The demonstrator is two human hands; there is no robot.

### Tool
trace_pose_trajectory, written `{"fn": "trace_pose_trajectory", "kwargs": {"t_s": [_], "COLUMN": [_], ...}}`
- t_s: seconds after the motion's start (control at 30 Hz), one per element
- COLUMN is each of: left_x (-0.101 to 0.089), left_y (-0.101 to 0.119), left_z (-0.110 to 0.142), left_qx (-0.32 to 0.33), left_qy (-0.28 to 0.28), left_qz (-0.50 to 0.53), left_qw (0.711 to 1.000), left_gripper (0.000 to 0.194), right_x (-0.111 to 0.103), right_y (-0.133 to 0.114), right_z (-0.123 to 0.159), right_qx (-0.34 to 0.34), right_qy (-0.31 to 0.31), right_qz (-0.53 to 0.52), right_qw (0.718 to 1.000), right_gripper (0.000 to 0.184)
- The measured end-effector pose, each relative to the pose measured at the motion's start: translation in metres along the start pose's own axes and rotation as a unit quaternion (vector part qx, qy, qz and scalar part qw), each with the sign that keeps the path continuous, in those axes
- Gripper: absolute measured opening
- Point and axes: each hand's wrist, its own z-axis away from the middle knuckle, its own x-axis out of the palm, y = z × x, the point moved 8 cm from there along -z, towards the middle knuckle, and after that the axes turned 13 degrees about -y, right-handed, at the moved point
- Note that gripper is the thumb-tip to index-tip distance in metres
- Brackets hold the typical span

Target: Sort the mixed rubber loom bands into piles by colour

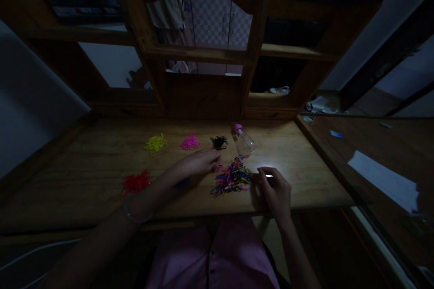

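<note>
A mixed pile of small coloured rubber bands [233, 178] lies near the table's front edge. My left hand [207, 161] reaches in from the left, its bent fingers closed at the pile's upper left edge; what they hold is too small to make out. Just right of the pile is my right hand [277, 187], thumb and forefinger pinched together, with any held thing hidden. Separate heaps of yellow bands [155, 143], pink bands [189, 142], black bands [219, 142] and red bands [136, 183] are spread around. My left forearm partly covers some blue bands [183, 184].
Behind the mixed pile, a clear bottle with a pink cap [244, 142] lies on the wooden table [84, 158]. A wooden shelf frame [203, 56] rises at the back. White paper [384, 180] and a small blue card [336, 134] rest on the right-hand surface.
</note>
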Motion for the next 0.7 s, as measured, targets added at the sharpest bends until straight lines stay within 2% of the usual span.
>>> {"fn": "trace_pose_trajectory", "kwargs": {"t_s": [0.1, 0.17, 0.27, 0.37, 0.47, 0.57, 0.7], "left_x": [-0.004, -0.014, -0.032, -0.039, -0.033, -0.016, 0.004], "left_y": [0.0, -0.003, -0.013, -0.016, -0.004, 0.014, 0.028], "left_z": [-0.004, -0.008, -0.012, -0.015, -0.018, -0.026, -0.035], "left_qx": [-0.003, -0.012, -0.042, -0.042, -0.009, 0.016, 0.01], "left_qy": [-0.004, 0.048, 0.156, 0.201, 0.204, 0.173, 0.139], "left_qz": [0.016, 0.013, -0.017, -0.039, -0.031, -0.012, -0.044], "left_qw": [1.0, 0.999, 0.987, 0.978, 0.978, 0.985, 0.989], "left_gripper": [0.011, 0.01, 0.009, 0.012, 0.015, 0.014, 0.017], "right_x": [0.0, 0.001, 0.002, 0.001, 0.0, 0.0, 0.0], "right_y": [0.003, 0.004, 0.006, 0.004, 0.001, -0.001, -0.001], "right_z": [0.0, -0.001, -0.001, -0.001, -0.001, -0.001, -0.001], "right_qx": [0.006, 0.005, 0.008, 0.006, -0.002, -0.007, -0.003], "right_qy": [0.003, 0.0, -0.006, -0.008, -0.002, 0.005, 0.002], "right_qz": [-0.006, -0.012, -0.013, -0.004, 0.005, 0.007, 0.007], "right_qw": [1.0, 1.0, 1.0, 1.0, 1.0, 1.0, 1.0], "right_gripper": [0.024, 0.025, 0.025, 0.023, 0.023, 0.023, 0.021]}}
